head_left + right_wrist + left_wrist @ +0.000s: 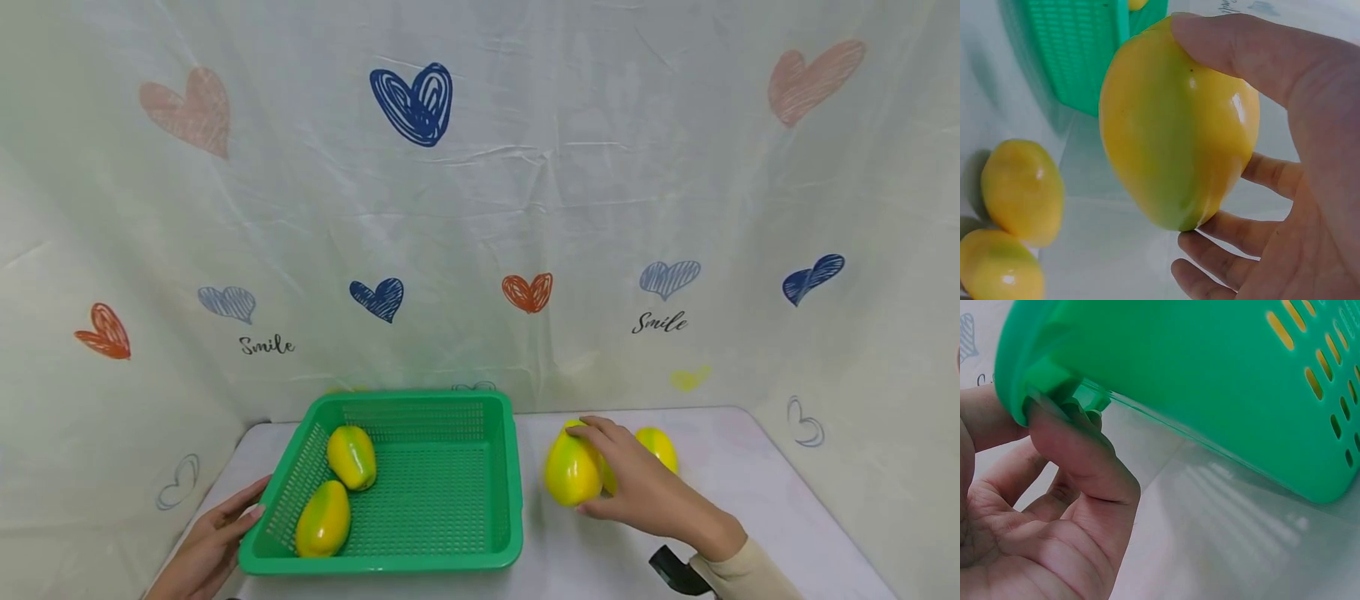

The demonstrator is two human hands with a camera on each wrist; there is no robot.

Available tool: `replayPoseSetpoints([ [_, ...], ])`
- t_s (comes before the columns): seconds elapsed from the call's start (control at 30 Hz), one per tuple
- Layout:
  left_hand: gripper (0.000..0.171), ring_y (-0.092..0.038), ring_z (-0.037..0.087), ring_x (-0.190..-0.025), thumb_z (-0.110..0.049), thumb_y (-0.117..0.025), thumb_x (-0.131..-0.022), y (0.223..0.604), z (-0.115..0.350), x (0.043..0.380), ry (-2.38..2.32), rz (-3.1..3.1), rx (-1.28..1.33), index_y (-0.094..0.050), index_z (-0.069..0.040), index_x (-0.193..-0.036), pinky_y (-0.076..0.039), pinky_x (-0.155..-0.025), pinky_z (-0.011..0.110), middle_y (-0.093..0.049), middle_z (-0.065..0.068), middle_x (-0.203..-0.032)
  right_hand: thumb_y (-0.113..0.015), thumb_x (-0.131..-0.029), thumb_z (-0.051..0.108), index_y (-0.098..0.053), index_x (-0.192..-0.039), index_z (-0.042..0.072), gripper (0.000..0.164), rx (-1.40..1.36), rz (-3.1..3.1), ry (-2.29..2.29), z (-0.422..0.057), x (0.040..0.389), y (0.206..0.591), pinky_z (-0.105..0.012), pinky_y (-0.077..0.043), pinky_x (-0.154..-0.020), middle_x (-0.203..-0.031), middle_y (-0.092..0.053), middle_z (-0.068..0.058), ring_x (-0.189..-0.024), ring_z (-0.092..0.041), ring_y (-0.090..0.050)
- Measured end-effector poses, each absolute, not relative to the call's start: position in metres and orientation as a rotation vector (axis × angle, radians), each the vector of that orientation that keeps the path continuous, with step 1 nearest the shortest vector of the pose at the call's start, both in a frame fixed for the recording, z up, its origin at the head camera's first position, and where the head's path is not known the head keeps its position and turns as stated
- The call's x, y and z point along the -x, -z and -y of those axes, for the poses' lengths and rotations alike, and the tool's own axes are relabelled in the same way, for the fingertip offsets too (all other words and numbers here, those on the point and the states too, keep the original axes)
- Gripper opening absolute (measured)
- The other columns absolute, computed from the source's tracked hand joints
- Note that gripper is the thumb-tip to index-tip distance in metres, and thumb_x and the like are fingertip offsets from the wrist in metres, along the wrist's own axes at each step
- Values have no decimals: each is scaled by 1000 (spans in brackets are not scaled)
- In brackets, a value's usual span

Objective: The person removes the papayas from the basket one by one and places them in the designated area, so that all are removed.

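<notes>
My right hand [637, 479] grips a glossy yellow mango [572, 467] streaked with green, right of the basket. In the right wrist view, thumb and fingers span this mango [1175, 131], which looks held above the table. Beside the green plastic basket [513, 500], my left hand [217, 533] pinches the left rim, as the left wrist view also shows. Two mangoes lie inside along its left side: a rear one [352, 457] and a front one [323, 519]. On the table near my right hand are two more, one mango [1022, 190] touching or nearly touching another mango [1000, 265].
A pale cloth covers the table [780, 508]. Behind it hangs a whitish curtain [480, 208] printed with hearts and the word "Smile". A black strap-like piece [678, 571] sits at my right wrist, by a beige sleeve [750, 575].
</notes>
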State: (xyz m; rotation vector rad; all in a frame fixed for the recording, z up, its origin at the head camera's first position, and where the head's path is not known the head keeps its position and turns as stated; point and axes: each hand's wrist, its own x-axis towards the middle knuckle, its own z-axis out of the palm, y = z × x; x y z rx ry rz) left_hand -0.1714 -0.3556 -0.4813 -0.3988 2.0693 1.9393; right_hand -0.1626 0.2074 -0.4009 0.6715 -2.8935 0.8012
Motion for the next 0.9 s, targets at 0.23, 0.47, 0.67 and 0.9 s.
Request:
replayPoseSetpoints([
  [0.23,73,-59,-11,-101,-18,-53,-112,482,357,171,-1973,-2040,409,-7,-1,-167,-58,-100,25,-2,24,-174,-96,-74,29,-57,-147,12,84,-666,2884,-760,-219,153,410,-61,-51,-109,-157,-48,-17,-137,-39,-52],
  [0.47,74,-63,-5,-105,-18,-55,-112,480,356,170,-1983,-2033,419,-9,-1,-167,-59,-100,29,-18,23,-170,-98,-73,34,-57,-147,13,87,-700,2901,-798,-228,148,422,-66,-48,-110,-160,-45,-19,-143,-44,-47],
  [0.67,75,-62,-7,-103,-19,-55,-112,480,355,171,-1974,-2042,427,-8,-1,-167,-59,-99,27,-12,24,-172,-98,-71,31,-57,-147,16,88,-771,2869,-739,-232,143,435,-64,-51,-107,-157,-47,-15,-139,-40,-51],
  [0.9,77,-63,-6,-104,-19,-57,-111,481,357,171,-1985,-2032,426,-8,-1,-167,-58,-100,27,-37,11,-160,-96,-73,37,-52,-151,25,90,-848,2900,-716,-234,135,454,-60,-53,-107,-159,-46,-8,-139,-34,-51],
])
